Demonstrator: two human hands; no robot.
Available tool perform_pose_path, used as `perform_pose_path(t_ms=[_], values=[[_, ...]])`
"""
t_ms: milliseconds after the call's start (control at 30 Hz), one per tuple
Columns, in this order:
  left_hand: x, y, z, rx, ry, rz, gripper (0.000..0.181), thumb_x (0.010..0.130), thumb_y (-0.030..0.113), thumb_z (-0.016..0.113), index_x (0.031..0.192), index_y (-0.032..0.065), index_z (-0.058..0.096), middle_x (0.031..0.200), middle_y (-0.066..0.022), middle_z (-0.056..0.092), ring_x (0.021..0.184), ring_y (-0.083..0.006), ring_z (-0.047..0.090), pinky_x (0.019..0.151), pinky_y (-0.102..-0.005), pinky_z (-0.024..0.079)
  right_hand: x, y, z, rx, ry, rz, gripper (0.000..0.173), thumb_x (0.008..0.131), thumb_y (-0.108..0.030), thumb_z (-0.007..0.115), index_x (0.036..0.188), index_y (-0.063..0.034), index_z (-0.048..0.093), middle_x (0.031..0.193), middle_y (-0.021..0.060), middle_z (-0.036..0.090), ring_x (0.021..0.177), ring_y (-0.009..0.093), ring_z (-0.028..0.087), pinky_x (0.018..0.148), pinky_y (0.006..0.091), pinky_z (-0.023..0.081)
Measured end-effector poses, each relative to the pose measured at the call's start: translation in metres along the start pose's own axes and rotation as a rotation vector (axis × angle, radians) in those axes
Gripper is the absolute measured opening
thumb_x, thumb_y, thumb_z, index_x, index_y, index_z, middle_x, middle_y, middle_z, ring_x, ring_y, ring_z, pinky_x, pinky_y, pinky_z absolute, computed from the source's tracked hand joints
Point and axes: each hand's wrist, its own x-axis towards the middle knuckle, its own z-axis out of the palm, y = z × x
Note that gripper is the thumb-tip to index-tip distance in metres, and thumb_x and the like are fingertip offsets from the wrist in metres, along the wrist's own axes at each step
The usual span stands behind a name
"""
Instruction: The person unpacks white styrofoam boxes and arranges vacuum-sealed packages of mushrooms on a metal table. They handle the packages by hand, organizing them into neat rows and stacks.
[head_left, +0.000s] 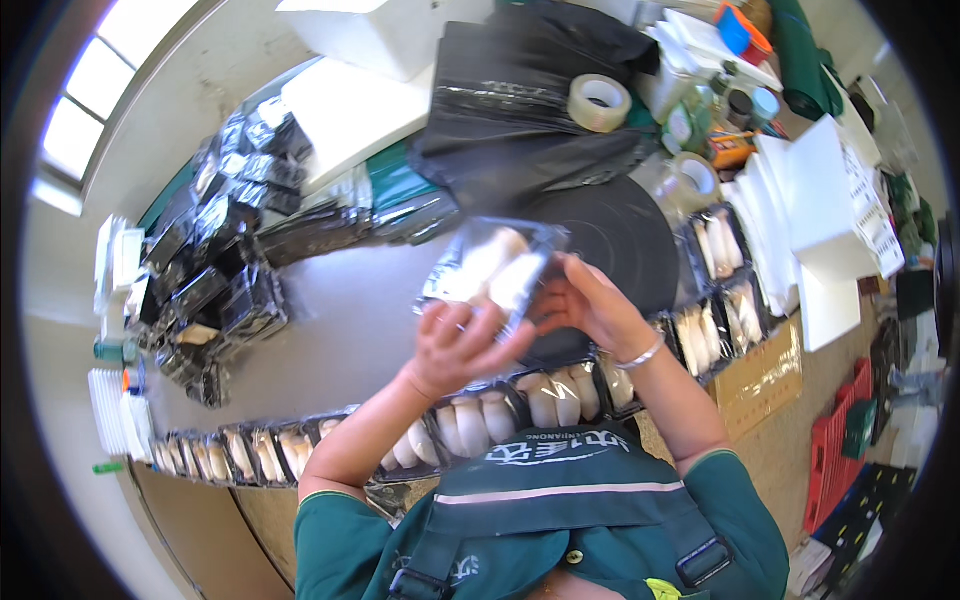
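Note:
A clear plastic bag of pale, thick-stemmed mushrooms (495, 266) is between my two hands, above the table (337, 300). My left hand (465, 345) is at its near edge, palm up with the fingers curled against the plastic. Beside its right edge is my right hand (592, 304), thumb and fingers bent towards the bag; whether it grips the plastic is hard to tell. A round black board (622, 240) lies behind my right hand. Along the near table edge runs a row of wrapped black trays of mushrooms (472, 424), partly hidden by my forearms.
Wrapped black trays (225, 292) are heaped at the left. Black plastic bags (510, 112) lie at the back under a roll of clear tape (599, 103). A second tape roll (694, 180), more mushroom trays (697, 337) and white foam boxes (825, 195) stand at the right.

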Motion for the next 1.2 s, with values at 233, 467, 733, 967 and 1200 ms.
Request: perform_pose_path(t_ms=[233,467,733,967,1200], values=[[-0.034,-0.006,0.009,-0.144,-0.232,-0.226,0.077,0.066,0.039,0.082,0.134,0.0224,0.05,0.141,-0.0075,0.046,0.129,-0.0317,0.038,0.107,-0.0517,0.025,-0.011,-0.016,-0.03,-0.121,0.33,-0.18,0.043,0.084,-0.007,0.061,0.126,-0.0067,0.051,0.104,0.0059,0.061,0.096,0.014,0.062,0.085,0.0288,0.053],[-0.243,-0.22,-0.071,0.845,0.221,-1.344,0.083,0.071,0.059,0.075,0.119,-0.0061,0.058,0.115,-0.0243,0.063,0.104,-0.0425,0.06,0.093,-0.0533,0.046,-0.036,-0.078,-0.119,-0.345,0.477,-0.297,0.049,0.08,-0.005,0.06,0.128,-0.0073,0.052,0.106,0.0069,0.06,0.095,0.014,0.059,0.086,0.0276,0.049],[-0.306,-0.279,-0.082,-0.007,0.667,-2.283,0.102,0.051,0.065,0.085,0.124,-0.0008,0.057,0.129,-0.0164,0.057,0.11,-0.0326,0.056,0.094,-0.0526,0.045,-0.051,-0.114,-0.221,-1.615,0.941,-0.115,0.052,0.074,-0.018,0.061,0.122,0.001,0.057,0.111,0.0255,0.058,0.11,0.039,0.053,0.098,0.0415,0.042],[-0.355,-0.285,-0.097,-0.586,0.805,-2.307,0.065,0.058,0.048,0.088,0.109,0.0161,0.064,0.116,-0.0039,0.062,0.097,-0.0198,0.057,0.064,-0.0332,0.05,-0.053,-0.07,-0.257,-1.616,0.886,-0.309,0.035,0.086,-0.023,0.054,0.111,0.0,0.064,0.123,0.0194,0.055,0.115,0.037,0.049,0.103,0.0402,0.038],[-0.358,-0.246,-0.098,-0.913,0.88,-2.036,0.02,0.079,0.024,0.079,0.08,0.0081,0.066,0.076,-0.0039,0.068,0.063,-0.0187,0.064,0.054,-0.0306,0.051,-0.041,-0.055,-0.221,-1.752,1.16,-0.452,0.022,0.079,-0.009,0.064,0.1,-0.0054,0.066,0.106,0.011,0.057,0.101,0.033,0.054,0.087,0.0406,0.047]])
